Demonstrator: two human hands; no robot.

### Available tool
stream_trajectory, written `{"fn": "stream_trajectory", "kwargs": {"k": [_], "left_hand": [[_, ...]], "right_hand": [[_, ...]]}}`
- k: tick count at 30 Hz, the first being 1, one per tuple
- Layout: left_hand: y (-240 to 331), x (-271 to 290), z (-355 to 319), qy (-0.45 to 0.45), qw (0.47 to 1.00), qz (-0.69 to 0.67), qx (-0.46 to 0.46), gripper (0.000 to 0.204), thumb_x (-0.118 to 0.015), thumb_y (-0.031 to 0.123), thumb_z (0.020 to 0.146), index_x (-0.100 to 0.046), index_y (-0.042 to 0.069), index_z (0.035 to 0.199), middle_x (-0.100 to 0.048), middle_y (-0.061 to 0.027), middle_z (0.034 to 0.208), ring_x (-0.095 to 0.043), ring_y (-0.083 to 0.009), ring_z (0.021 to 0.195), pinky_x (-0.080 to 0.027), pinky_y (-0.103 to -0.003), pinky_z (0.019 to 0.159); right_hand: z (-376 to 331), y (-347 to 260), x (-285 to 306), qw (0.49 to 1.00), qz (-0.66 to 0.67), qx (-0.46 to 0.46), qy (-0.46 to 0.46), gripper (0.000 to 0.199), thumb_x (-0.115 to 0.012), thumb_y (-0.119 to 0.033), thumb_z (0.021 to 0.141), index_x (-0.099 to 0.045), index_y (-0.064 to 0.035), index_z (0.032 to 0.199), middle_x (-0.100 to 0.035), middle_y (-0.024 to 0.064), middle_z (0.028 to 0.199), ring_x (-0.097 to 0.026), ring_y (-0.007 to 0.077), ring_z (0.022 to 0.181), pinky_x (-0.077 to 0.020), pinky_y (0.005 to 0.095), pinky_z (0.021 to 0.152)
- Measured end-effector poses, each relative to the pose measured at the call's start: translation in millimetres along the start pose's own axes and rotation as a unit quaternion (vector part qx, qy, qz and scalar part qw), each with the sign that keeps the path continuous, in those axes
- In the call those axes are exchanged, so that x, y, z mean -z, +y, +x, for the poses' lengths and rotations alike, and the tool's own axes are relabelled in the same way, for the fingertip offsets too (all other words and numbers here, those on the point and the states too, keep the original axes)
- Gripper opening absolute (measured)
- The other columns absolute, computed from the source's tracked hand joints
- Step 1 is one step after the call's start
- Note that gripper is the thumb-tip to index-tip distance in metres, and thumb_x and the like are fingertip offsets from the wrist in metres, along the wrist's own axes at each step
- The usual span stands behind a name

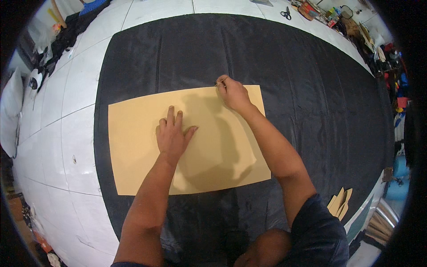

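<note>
A large tan sheet of paper or thin card point(138, 147) lies flat on a black cloth point(191, 49). My left hand point(171, 135) rests on the sheet left of its middle, palm down with fingers spread, holding nothing. At the sheet's far edge, towards its right corner, my right hand point(233, 92) is closed in a pinch. Something small and thin shows at its fingertips, too small to name. My arms cast a shadow over the middle of the sheet.
Black-handled scissors point(286, 14) lie on the white tiled floor point(58, 147) beyond the cloth. Tan paper pieces point(340, 204) sit near the cloth's right edge. Assorted bottles and tools crowd the far right, with blue containers point(398, 189) lower down. A white bag-like item point(11, 111) stands at left.
</note>
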State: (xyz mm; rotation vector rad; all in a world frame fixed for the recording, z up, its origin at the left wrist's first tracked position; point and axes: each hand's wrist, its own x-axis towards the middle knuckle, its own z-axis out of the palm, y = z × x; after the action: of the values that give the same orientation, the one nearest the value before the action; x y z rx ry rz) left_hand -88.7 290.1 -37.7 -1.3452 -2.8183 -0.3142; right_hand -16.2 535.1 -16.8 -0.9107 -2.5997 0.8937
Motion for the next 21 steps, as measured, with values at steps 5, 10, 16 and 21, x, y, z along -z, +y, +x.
{"fn": "stream_trajectory", "kwargs": {"k": [5, 10, 16, 21], "left_hand": [[9.2, 20.8, 29.0, -0.158, 0.986, 0.045, 0.010, 0.066, -0.071, 0.052, 0.084, -0.055, 0.005, 0.128, -0.042, -0.0129, 0.151, -0.062, -0.0308, 0.109, -0.056, -0.044, 0.081], [25.9, 36.4, 43.7, -0.245, 0.967, 0.055, 0.048, 0.076, -0.070, 0.050, 0.086, -0.039, 0.016, 0.147, -0.046, -0.0178, 0.147, -0.065, -0.0344, 0.111, -0.057, -0.045, 0.086], [35.7, 41.4, 54.6, -0.311, 0.947, 0.077, 0.016, 0.072, -0.066, 0.044, 0.091, -0.031, 0.034, 0.153, -0.036, -0.0220, 0.150, -0.067, -0.0328, 0.107, -0.058, -0.043, 0.084], [39.6, 44.8, 59.6, -0.317, 0.945, 0.079, 0.015, 0.073, -0.069, 0.039, 0.090, -0.033, 0.032, 0.153, -0.033, -0.0198, 0.152, -0.065, -0.0334, 0.111, -0.056, -0.044, 0.090]], "right_hand": [[2.3, 20.0, -0.5, 0.999, 0.004, 0.000, 0.032, 0.026, -0.051, -0.027, 0.098, -0.064, -0.0079, 0.110, -0.069, 0.0207, 0.105, -0.065, 0.0407, 0.101, -0.0508, 0.0494, 0.088], [-8.7, 51.4, 27.8, 0.997, -0.008, -0.052, 0.057, 0.025, -0.052, -0.026, 0.097, -0.064, -0.0072, 0.109, -0.069, 0.0212, 0.104, -0.065, 0.0411, 0.100, -0.0506, 0.0495, 0.088], [-5.9, 50.7, 29.7, 0.998, -0.024, -0.028, 0.053, 0.027, -0.053, -0.027, 0.096, -0.064, -0.0066, 0.110, -0.069, 0.0222, 0.104, -0.066, 0.0421, 0.097, -0.0512, 0.0508, 0.086], [-7.2, 60.5, 32.8, 0.998, -0.033, -0.029, 0.051, 0.026, -0.054, -0.025, 0.098, -0.063, -0.0058, 0.113, -0.072, 0.0169, 0.099, -0.069, 0.0353, 0.097, -0.0519, 0.0437, 0.086]]}}
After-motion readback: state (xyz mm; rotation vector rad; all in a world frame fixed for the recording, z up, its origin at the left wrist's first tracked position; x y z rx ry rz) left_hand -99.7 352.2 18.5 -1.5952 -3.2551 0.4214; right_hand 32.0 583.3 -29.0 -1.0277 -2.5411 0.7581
